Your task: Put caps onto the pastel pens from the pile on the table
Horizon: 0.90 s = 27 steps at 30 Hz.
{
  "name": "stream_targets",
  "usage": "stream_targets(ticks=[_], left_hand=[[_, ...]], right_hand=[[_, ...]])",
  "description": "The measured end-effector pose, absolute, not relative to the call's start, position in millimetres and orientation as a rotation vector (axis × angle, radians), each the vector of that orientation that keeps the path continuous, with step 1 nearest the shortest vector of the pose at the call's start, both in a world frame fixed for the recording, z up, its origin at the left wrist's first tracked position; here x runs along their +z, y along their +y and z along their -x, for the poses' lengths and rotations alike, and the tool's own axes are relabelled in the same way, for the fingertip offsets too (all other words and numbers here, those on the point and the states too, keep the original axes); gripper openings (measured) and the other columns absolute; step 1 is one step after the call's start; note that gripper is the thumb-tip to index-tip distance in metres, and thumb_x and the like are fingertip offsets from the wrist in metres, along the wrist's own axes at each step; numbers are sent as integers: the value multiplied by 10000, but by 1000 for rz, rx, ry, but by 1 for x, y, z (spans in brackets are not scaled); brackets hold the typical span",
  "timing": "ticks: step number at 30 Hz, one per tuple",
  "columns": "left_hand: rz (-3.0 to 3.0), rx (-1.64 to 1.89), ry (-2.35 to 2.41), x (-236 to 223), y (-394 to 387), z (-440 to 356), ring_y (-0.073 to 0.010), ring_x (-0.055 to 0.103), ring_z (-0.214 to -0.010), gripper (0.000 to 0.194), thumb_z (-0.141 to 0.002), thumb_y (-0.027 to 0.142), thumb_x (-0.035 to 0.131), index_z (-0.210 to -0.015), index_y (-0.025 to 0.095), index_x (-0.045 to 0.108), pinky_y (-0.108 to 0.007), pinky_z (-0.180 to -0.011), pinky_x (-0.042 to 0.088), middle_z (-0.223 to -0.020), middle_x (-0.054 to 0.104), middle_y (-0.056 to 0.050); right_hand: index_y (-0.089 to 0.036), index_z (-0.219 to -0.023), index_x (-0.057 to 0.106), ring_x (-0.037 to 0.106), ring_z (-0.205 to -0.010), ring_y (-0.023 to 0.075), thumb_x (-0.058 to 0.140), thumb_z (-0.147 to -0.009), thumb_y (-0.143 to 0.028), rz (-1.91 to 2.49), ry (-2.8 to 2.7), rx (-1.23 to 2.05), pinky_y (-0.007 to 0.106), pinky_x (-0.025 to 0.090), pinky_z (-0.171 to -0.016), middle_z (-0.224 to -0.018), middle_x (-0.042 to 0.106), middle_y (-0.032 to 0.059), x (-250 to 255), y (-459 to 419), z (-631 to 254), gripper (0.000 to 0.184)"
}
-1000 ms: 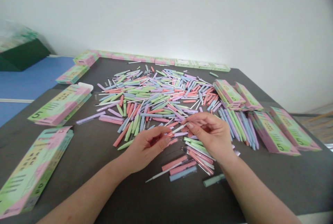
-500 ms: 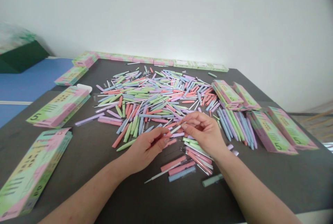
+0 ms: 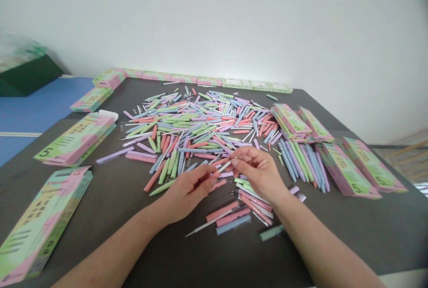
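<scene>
Your left hand (image 3: 187,190) and right hand (image 3: 257,174) meet at the centre of the frame, just above the bench, with a slim white stem (image 3: 225,166) running between them. Your left fingers (image 3: 209,176) are closed around its lower end, where a bit of pink shows, and your right fingers (image 3: 236,162) pinch the upper end. Holding it from both sides seems to give you firm control of so thin a piece, and keeps it clear of the loose pens below.

Beyond your hands lies a wide heap of pastel pens (image 3: 187,123) in pink, green, blue and lilac, with their parts scattered at all angles. Nearer you, a small group of pink and blue barrels (image 3: 232,219) lies roughly side by side, probably kept apart from the heap on purpose. At right, a fan of longer pens (image 3: 301,163) lies more neatly aligned. Green-and-pink boxes ring the bench (image 3: 377,216): a row along the far edge (image 3: 203,81), a stack at right (image 3: 290,123) and one at lower left (image 3: 40,230). That ring leaves the middle free for handling.
</scene>
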<state>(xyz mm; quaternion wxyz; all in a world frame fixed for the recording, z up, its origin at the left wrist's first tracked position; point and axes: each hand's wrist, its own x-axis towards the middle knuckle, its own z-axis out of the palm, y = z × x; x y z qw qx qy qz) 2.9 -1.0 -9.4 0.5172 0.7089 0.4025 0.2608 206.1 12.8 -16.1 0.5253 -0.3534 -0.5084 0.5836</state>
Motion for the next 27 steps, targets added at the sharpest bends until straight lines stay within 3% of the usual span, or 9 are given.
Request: stream_targets(ticks=[8, 13, 19, 27], left_hand=[[-1491, 752, 944, -11, 2, -2, -59, 351, -447, 297, -936, 435, 478, -1068, 180, 554, -186, -415, 253, -591, 407, 78], [-1402, 898, 983, -12, 9, 2, -42, 347, -412, 288, -934, 434, 494, -1044, 176, 558, -176, -386, 212, -567, 406, 82], [-1362, 978, 962, -13, 11, 3, -31, 343, -395, 288, -922, 423, 527, -1047, 170, 583, -168, -372, 202, -559, 423, 80], [-1359, 992, 954, -12, 11, 2, -32, 333, -393, 293, -916, 420, 538, -1041, 161, 590, -178, -378, 201, -537, 396, 89]], right_hand=[[-187, -909, 678, 662, -705, 139, 670, -826, -356, 907, -1172, 1299, 239, 529, -554, -835, 710, 36, -10, 19, -216, 188], [-180, -845, 691, 594, -651, 137, 649, -809, -244, 1230, -1450, 782, 273, 481, -605, -763, 678, 20, -21, 32, -229, 84], [-173, -886, 728, 611, -907, 217, 584, -829, -100, 1236, -2153, 408, 374, 460, -858, -925, 711, 90, -39, 41, -220, 171], [-179, -972, 717, 557, -985, 249, 615, -860, -187, 1299, -2407, 266, 406, 424, -885, -987, 680, 108, -41, 46, -215, 152]])
